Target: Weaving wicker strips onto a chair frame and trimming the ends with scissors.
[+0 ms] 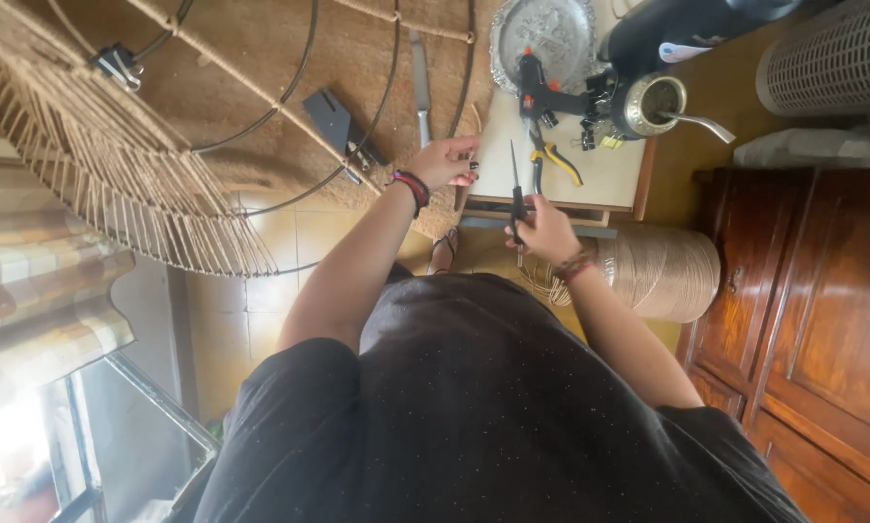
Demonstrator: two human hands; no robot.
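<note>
your right hand (543, 230) grips scissors (517, 205) | left hand (446, 161) pinches twine at wire frame (377, 107) | left section wrapped (135, 184), right bare

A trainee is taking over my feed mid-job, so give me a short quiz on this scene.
1. True or false: the right hand holds the scissors.
2. Which tool lies on the white board near the black glue gun? A) yellow-handled pliers B) a hammer C) a paintbrush
3. Fill in: the left hand wears red and black ____ at the wrist.

Key: 1 true; 2 A; 3 bracelets.
</note>
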